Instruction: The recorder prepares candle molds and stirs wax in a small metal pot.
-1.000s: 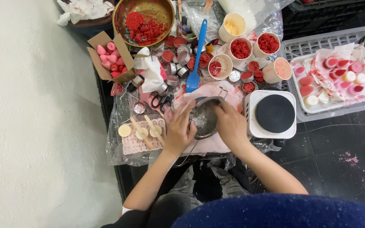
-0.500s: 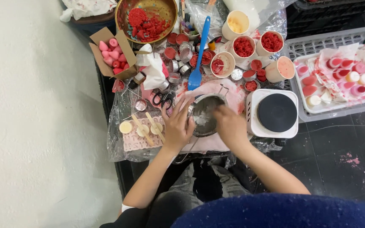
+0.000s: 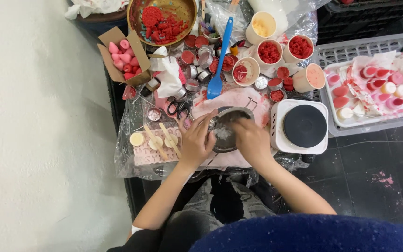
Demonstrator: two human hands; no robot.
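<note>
A small metal pot (image 3: 227, 122) with pale residue inside sits on a pink cloth (image 3: 239, 99) in front of me. My left hand (image 3: 196, 140) grips the pot's left rim. Reaching into the pot from the right, my right hand (image 3: 252, 140) has its fingers curled inside; whether they hold anything is hidden. A white hot plate with a black round top (image 3: 304, 126) stands just right of that hand.
A blue spatula (image 3: 220, 58), scissors (image 3: 177, 108), several cups of red wax (image 3: 269, 50), a brown bowl of red bits (image 3: 162, 18) and a cardboard box of pink shapes (image 3: 122, 56) crowd the far side. A grey crate with candles (image 3: 374, 86) sits right. Pink mould with sticks (image 3: 157, 144) lies left.
Both hands stay at the pot. The right hand has shifted slightly inside it and the left fingers have spread along the rim.
</note>
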